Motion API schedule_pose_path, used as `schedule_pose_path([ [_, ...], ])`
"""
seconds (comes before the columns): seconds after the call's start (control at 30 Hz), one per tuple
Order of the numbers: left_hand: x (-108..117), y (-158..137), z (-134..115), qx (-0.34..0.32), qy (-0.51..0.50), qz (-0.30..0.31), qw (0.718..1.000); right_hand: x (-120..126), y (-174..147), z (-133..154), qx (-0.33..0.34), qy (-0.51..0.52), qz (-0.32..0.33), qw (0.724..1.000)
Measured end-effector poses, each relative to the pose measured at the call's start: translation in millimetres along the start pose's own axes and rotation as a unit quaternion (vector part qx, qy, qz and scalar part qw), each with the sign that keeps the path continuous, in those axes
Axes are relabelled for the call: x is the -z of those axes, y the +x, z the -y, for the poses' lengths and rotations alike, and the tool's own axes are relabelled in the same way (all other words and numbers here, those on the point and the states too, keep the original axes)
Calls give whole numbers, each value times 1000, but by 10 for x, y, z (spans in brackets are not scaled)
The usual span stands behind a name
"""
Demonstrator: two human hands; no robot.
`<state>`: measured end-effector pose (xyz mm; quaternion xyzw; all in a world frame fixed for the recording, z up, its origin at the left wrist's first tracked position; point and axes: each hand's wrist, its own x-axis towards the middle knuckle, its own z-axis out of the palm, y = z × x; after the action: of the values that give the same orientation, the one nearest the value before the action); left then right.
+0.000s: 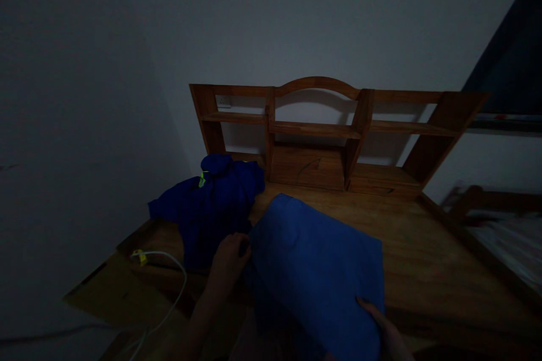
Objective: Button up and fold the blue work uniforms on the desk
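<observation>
A piece of folded blue cloth [317, 265] spreads out in front of me, over the near part of the wooden desk; its exact kind cannot be made out in the dim light. My left hand [231, 254] is closed in a pinch at the cloth's left edge. On the lower right side, my right hand [379, 321] grips the cloth with the thumb on top and the other fingers hidden beneath. A crumpled dark blue garment [218, 197] with small yellow-green marks lies on the desk just beyond my left hand.
A wooden shelf unit [313, 127] stands along the back of the desk [427, 242], against the wall. At the left, a white cable [182, 282] with a yellow tag [141, 258] hangs over the desk edge. A bed frame [491, 200] is at the far right.
</observation>
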<state>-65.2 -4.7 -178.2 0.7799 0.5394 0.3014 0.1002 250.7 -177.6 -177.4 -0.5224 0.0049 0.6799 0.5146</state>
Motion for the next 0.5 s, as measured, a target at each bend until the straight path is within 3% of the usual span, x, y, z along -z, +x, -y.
schedule_pose_path([
  [0.2, -69, -43, 15, -12, 9, -33, 999, 34, 44, -10, -16, 29, 22, 999],
  [0.5, -132, -46, 110, -33, 6, -40, 999, -2, 7, -5, 2, 17, 4, 1000],
])
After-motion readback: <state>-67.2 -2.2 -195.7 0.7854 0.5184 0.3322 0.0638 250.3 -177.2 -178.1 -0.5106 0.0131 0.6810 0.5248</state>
